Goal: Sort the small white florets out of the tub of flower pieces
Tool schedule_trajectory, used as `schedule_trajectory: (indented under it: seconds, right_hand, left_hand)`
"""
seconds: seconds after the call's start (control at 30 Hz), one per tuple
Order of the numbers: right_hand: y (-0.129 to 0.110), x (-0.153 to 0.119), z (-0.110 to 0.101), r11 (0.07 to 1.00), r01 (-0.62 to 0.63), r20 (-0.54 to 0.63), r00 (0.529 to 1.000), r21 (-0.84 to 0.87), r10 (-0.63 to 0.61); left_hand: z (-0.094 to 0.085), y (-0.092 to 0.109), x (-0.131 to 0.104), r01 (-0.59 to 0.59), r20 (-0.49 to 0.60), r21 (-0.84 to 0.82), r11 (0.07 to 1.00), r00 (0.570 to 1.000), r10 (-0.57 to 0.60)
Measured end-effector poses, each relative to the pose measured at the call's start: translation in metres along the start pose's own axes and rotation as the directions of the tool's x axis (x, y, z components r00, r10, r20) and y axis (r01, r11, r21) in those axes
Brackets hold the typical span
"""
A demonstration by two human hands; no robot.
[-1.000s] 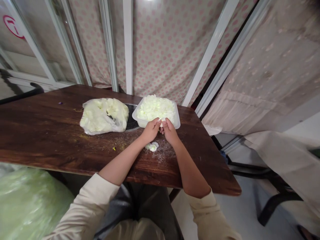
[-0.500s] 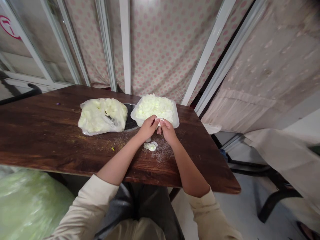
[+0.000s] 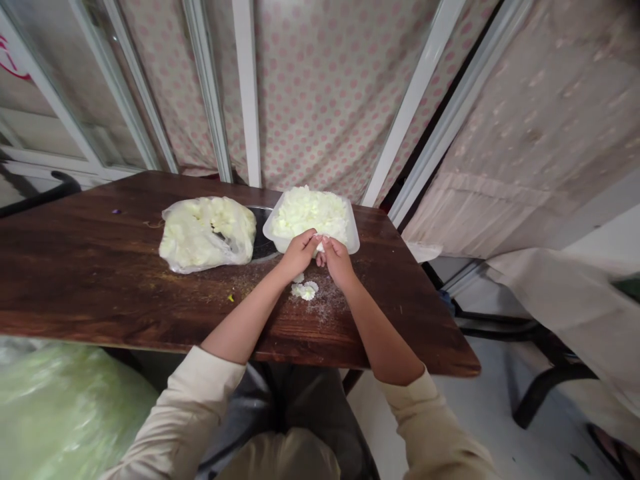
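Between my fingertips is a small white petal-like piece [image 3: 320, 246], mostly hidden by the fingers. My left hand [image 3: 301, 252] pinches it from the left, and my right hand [image 3: 338, 260] grips it from the right. Just behind both hands stands a white plastic tub [image 3: 354, 233], heaped with pale yellow-white ruffled petals [image 3: 313, 212]. A few loose ruffled petals [image 3: 305, 290] lie on the table below my hands, among fine whitish specks.
A clear plastic bag [image 3: 207, 233] of pale yellow pieces lies left of the tub on the dark wooden table [image 3: 100, 267]. A dark round tray [image 3: 263, 243] shows between them. A large greenish plastic bag [image 3: 65, 413] sits lower left; dotted curtains hang behind.
My hands stay together at the tub's front edge, with the fingers slightly shifted around the white piece. The whole view has moved a little; the things on the table look unchanged.
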State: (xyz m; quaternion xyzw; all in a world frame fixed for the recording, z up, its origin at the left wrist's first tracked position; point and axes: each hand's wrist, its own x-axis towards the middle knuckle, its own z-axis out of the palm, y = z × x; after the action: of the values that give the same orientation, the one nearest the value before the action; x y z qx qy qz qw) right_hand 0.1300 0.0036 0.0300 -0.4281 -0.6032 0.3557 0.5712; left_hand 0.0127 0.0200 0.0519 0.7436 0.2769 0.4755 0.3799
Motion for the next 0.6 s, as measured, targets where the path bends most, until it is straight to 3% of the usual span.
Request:
schedule_trajectory:
  seconds: [0.13, 0.23, 0.33, 0.5, 0.6]
  right_hand:
    - [-0.008, 0.030, -0.014, 1.000, 0.010, 0.079, 0.997, -0.021, -0.008]
    - [-0.014, 0.059, -0.025, 0.993, 0.106, -0.001, 0.994, -0.050, -0.107]
    - [-0.013, 0.079, -0.030, 0.988, 0.140, -0.066, 0.987, -0.067, -0.144]
    - [0.008, 0.088, -0.033, 0.987, 0.063, -0.028, 0.997, -0.149, -0.068]
    - [0.018, 0.088, -0.036, 0.972, 0.062, -0.008, 0.998, -0.226, -0.065]
  left_hand:
    - [-0.005, 0.001, 0.027, -0.060, -0.022, 0.126, 0.990, 0.998, 0.063]
    - [-0.006, 0.004, 0.057, -0.120, -0.036, 0.184, 0.976, 0.991, 0.128]
    - [-0.003, 0.000, 0.079, -0.092, -0.019, 0.153, 0.984, 0.995, 0.096]
    - [0.003, -0.023, 0.084, -0.007, -0.078, 0.204, 0.979, 0.997, 0.024]
    - [-0.001, -0.036, 0.081, 0.032, -0.061, 0.258, 0.966, 0.998, -0.016]
